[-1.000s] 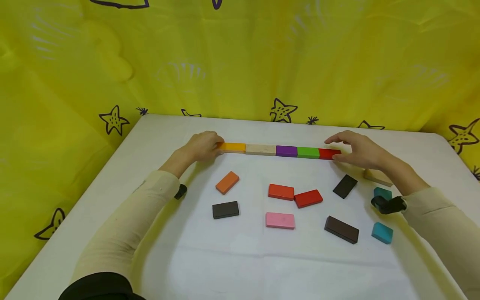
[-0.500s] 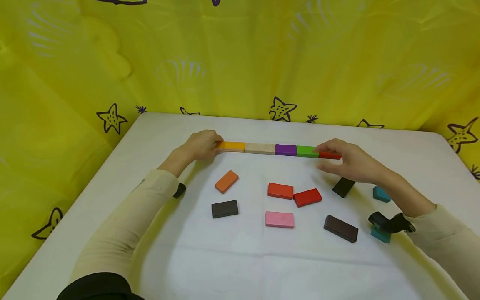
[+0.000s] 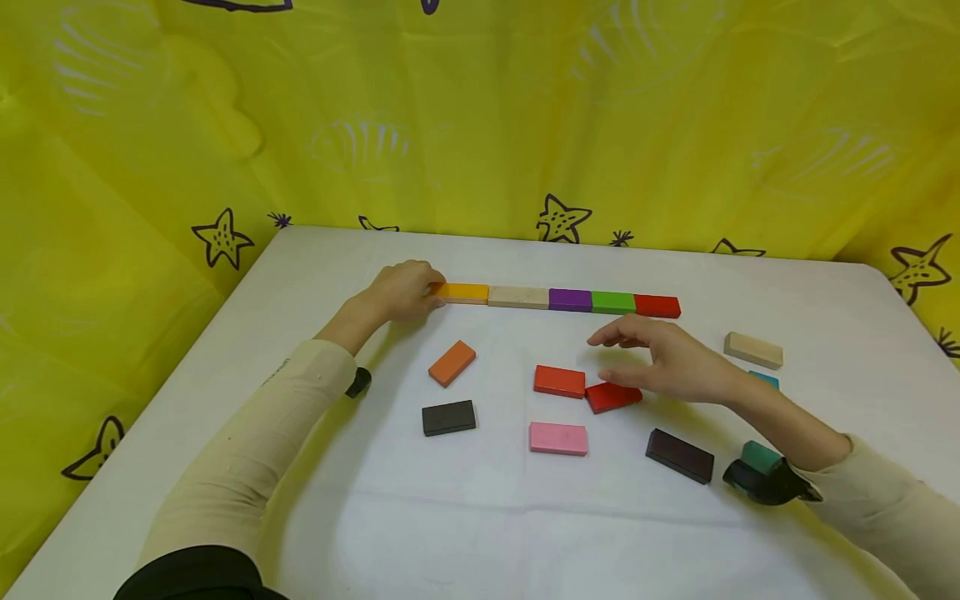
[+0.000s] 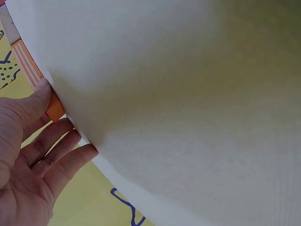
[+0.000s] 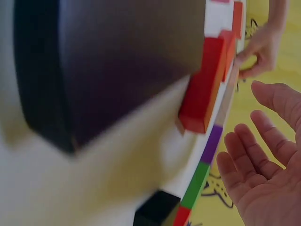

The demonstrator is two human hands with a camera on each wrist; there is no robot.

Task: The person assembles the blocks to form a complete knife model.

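A straight row of wooden blocks lies across the far part of the white table. From left to right it holds a yellow-orange block (image 3: 465, 293), a plain wood block (image 3: 519, 297), a purple block (image 3: 570, 300), a green block (image 3: 613, 302) and a red block (image 3: 657, 307). My left hand (image 3: 405, 290) pinches the left end of the yellow-orange block, thumb on its near side. My right hand (image 3: 667, 358), fingers spread and holding nothing, hovers above a loose red block (image 3: 613, 398). It partly covers that block. A second loose red block (image 3: 559, 381) lies just left of it.
Loose on the table (image 3: 480, 525) are an orange block (image 3: 452, 363), a dark grey one (image 3: 448, 417), a pink one (image 3: 558, 438), a dark brown one (image 3: 679, 456), a plain wood one (image 3: 753, 350) and a teal one (image 3: 761, 457). A yellow curtain (image 3: 450, 125) hangs behind.
My right hand has left the red end of the row and moved toward me and left, over the loose red block. My left hand stays on the yellow-orange block.
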